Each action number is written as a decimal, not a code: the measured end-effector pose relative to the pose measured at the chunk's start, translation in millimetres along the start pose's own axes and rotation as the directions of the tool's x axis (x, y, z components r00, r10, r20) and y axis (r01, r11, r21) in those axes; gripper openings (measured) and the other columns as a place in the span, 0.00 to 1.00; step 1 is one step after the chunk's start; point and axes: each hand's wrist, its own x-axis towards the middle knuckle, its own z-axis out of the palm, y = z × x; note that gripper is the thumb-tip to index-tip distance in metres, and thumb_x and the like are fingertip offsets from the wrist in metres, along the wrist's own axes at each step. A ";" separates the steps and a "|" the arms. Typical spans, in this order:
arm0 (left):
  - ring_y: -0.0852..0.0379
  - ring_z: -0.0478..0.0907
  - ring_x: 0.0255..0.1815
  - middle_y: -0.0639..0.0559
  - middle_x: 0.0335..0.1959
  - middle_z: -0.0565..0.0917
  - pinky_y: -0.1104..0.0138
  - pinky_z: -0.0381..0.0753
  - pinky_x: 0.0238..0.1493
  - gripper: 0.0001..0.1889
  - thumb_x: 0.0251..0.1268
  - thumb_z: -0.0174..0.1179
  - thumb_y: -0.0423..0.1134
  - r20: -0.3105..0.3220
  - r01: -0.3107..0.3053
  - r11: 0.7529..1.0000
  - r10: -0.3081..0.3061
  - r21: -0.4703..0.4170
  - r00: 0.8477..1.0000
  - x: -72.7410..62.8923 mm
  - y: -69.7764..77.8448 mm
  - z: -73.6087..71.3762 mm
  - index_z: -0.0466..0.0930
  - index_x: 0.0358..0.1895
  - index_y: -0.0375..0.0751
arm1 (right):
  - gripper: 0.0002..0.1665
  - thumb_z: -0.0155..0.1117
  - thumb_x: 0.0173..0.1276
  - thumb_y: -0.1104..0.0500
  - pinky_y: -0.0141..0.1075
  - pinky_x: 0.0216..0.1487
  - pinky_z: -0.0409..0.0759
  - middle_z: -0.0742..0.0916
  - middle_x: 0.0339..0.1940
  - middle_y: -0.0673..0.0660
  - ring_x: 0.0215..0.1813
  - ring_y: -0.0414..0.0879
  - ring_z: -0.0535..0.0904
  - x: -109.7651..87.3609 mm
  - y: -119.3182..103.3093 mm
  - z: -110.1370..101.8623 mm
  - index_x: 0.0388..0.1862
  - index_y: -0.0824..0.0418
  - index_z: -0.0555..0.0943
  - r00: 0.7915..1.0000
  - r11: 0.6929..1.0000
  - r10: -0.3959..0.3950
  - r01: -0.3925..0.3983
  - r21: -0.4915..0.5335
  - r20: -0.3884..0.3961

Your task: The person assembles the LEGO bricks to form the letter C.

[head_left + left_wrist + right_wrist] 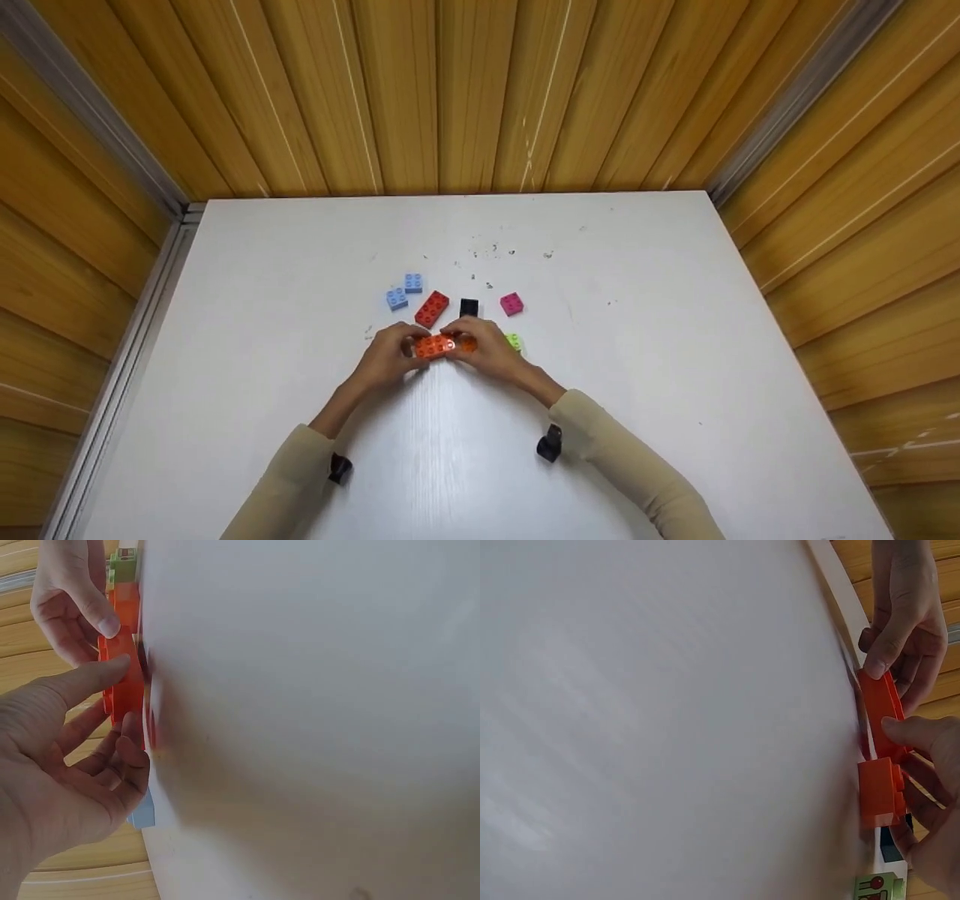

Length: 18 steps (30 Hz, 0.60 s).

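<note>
Both hands pinch one long orange-red toy building brick [433,346], studs up, close over the white table. My left hand [386,356] grips its left end, thumb on the near side and fingers behind. At the right end my right hand [487,349] holds it the same way; its thumb presses the near face in the right wrist view. A shorter orange brick [877,791] sits beside that end, partly covered by the right hand in the head view. Just past the right hand lies a lime green brick [514,342] with a printed picture on its side [875,885].
Beyond the hands lie a red brick [432,309], a black brick [469,307] and a magenta brick [511,304]. Two light blue bricks [405,291] are at the back left. Small dark marks dot the table [637,315], which wood-patterned walls [465,97] surround.
</note>
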 end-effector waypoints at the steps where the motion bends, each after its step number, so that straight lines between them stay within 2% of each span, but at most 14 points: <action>1: 0.51 0.78 0.39 0.45 0.41 0.84 0.69 0.74 0.38 0.20 0.55 0.74 0.28 0.002 -0.008 1.000 0.008 -0.004 1.000 0.4 0.6 -0.2 0.86 0.53 0.37 | 0.23 0.74 0.64 0.65 0.44 0.62 0.82 0.87 0.53 0.61 0.56 0.53 0.84 -1.1 -0.2 -1.4 0.58 0.67 0.83 1.000 1.000 -0.003 0.003 0.005 -0.005; 7: 0.48 0.80 0.42 0.42 0.44 0.86 0.60 0.80 0.43 0.20 0.55 0.75 0.29 -0.022 -0.073 0.997 0.072 -0.020 0.997 -5.5 5.1 -5.9 0.87 0.54 0.37 | 0.22 0.74 0.65 0.61 0.42 0.62 0.81 0.87 0.52 0.60 0.55 0.53 0.84 -6.4 -7.2 -6.8 0.57 0.65 0.83 0.998 0.999 -0.053 0.053 -0.003 -0.021; 10: 0.48 0.80 0.43 0.41 0.46 0.86 0.57 0.82 0.45 0.20 0.56 0.74 0.29 -0.011 -0.113 0.993 0.113 -0.026 0.994 -10.3 7.2 -6.7 0.86 0.54 0.36 | 0.22 0.74 0.65 0.60 0.43 0.62 0.80 0.87 0.52 0.60 0.56 0.52 0.83 -13.5 -11.7 -8.7 0.57 0.63 0.84 0.998 0.998 -0.054 0.053 -0.025 -0.028; 14: 0.47 0.81 0.44 0.42 0.47 0.86 0.58 0.82 0.44 0.19 0.56 0.74 0.30 0.008 -0.158 0.987 0.158 -0.028 0.987 -17.7 11.6 -6.8 0.85 0.53 0.36 | 0.21 0.75 0.65 0.61 0.46 0.59 0.81 0.88 0.51 0.60 0.55 0.53 0.83 -24.2 -17.9 -11.5 0.56 0.63 0.85 0.997 0.997 -0.073 0.072 -0.032 -0.036; 18: 0.46 0.81 0.43 0.42 0.45 0.86 0.62 0.80 0.41 0.19 0.56 0.74 0.30 0.027 -0.191 0.981 0.192 -0.040 0.981 -22.2 18.4 -5.1 0.85 0.53 0.36 | 0.20 0.74 0.65 0.63 0.49 0.56 0.83 0.87 0.52 0.60 0.55 0.53 0.83 -36.9 -21.1 -16.7 0.56 0.64 0.85 0.995 0.996 -0.088 0.088 0.008 -0.043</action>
